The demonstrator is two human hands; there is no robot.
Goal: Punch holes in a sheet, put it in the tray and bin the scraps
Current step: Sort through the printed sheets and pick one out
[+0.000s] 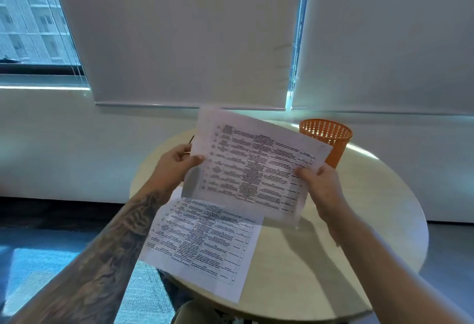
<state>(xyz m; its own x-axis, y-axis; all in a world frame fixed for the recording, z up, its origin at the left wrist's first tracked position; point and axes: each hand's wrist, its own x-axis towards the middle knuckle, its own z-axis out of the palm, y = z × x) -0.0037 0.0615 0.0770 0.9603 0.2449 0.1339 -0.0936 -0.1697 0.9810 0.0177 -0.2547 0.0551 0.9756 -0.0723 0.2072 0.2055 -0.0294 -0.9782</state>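
Note:
I hold a printed sheet (256, 164) up in the air above the round table (359, 234). My left hand (177, 162) pinches its left edge and my right hand (320, 182) grips its right edge. The sheet is tilted, with its printed table facing me. A second printed sheet (202, 246) lies flat on the table below, overhanging the near left edge. An orange mesh bin (328, 136) stands at the back of the table, partly hidden behind the held sheet. No punch or tray shows; the raised sheet hides the table's far middle.
Behind the table are a white wall and lowered grey roller blinds (192, 36). A window (33, 16) at the top left shows a building outside. A thin dark object (191, 139) pokes out by my left hand. Dark floor lies to the left.

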